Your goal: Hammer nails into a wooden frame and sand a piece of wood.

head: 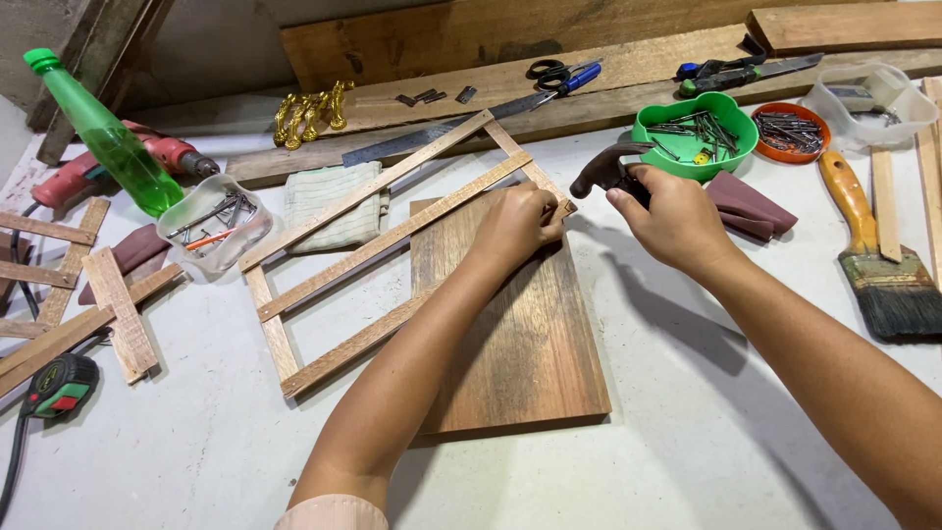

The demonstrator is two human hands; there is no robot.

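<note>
Frame (392, 245) corner under left hand (515, 224); hammer (608, 169) in right hand (672, 218).

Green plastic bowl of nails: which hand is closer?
Right. The right hand, gripping a dark-headed hammer, sits just below the green plastic bowl of nails; the left hand is farther left, on the wooden slat frame.

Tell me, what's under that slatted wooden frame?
A dark wooden board lies under the frame's right corner, a folded cloth under its top. The left hand covers the corner joint itself.
</note>
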